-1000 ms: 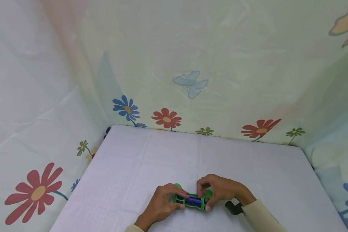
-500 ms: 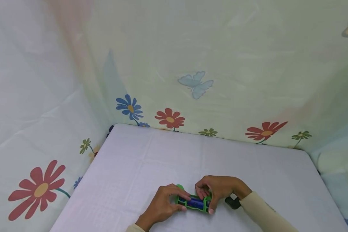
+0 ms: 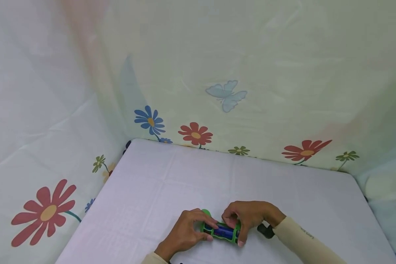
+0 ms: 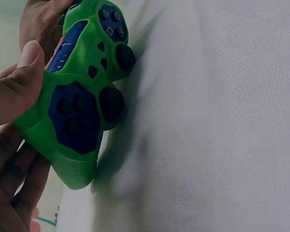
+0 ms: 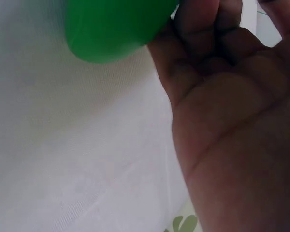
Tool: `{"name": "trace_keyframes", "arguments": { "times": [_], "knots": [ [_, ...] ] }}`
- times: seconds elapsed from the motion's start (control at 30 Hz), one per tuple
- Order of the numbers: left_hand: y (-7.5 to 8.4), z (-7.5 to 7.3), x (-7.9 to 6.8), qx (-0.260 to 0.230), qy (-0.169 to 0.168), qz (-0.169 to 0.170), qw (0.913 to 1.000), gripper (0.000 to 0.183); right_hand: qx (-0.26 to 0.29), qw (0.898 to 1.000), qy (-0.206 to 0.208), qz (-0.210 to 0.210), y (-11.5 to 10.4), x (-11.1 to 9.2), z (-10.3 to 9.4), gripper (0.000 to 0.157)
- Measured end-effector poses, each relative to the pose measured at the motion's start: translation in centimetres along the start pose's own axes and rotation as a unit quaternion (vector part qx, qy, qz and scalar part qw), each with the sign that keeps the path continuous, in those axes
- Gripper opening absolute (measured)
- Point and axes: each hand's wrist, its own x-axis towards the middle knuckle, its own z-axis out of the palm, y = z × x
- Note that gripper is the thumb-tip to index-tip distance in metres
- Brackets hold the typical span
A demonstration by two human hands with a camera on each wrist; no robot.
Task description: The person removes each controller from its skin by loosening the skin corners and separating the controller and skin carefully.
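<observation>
A blue game controller [image 3: 223,231] in a green rubbery cover [image 4: 72,169] stands low over the white table in the head view. In the left wrist view its two dark thumbsticks [image 4: 112,104] face the white cloth, and blue shows through openings in the cover. My left hand [image 3: 186,228] grips the controller's left end, thumb on the near side and fingers over the top. At the other end, my right hand [image 3: 252,213] pinches between thumb and bent fingers. The right wrist view shows only one rounded green end [image 5: 113,34] beside the palm.
A white cloth covers the table [image 3: 171,176]; its far edge meets a hanging curtain [image 3: 267,73] printed with flowers and a butterfly. A small black object [image 3: 265,231] sits under my right wrist.
The right hand's fingers have drawn in closer at the controller's right end, its thumb slightly lower. The left hand keeps its grip. The whole head view has shifted a little.
</observation>
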Motion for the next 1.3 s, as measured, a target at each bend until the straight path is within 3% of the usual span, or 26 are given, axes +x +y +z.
{"name": "trace_keyframes", "arguments": {
  "times": [0.2,0.33,0.5,0.83,1.07,1.3],
  "knots": [
    [0.3,-0.2,0.3,0.001,-0.010,-0.012,0.9999,0.036,-0.041,0.998,0.018,-0.038,-0.6,-0.3,0.2,0.042],
    [0.4,-0.3,0.4,0.007,-0.013,-0.011,0.9998,0.037,-0.037,0.998,0.018,-0.048,-0.7,-0.4,0.2,0.043],
    [0.5,-0.4,0.6,0.017,-0.016,-0.006,0.9997,0.038,-0.027,1.000,0.005,-0.016,-1.0,-0.4,0.1,0.041],
    [0.3,-0.5,0.7,0.019,-0.024,-0.007,0.9995,0.040,-0.110,0.992,0.034,0.041,-2.3,-0.6,0.1,0.042],
    [0.2,-0.6,0.7,0.018,-0.028,-0.004,0.9994,0.039,-0.052,0.998,0.028,0.024,-1.7,-1.0,0.5,0.041],
    [0.1,-0.6,0.8,0.016,-0.023,0.000,0.9996,0.040,-0.012,0.998,0.060,-0.024,-1.2,-1.9,1.1,0.041]
  ]
}}
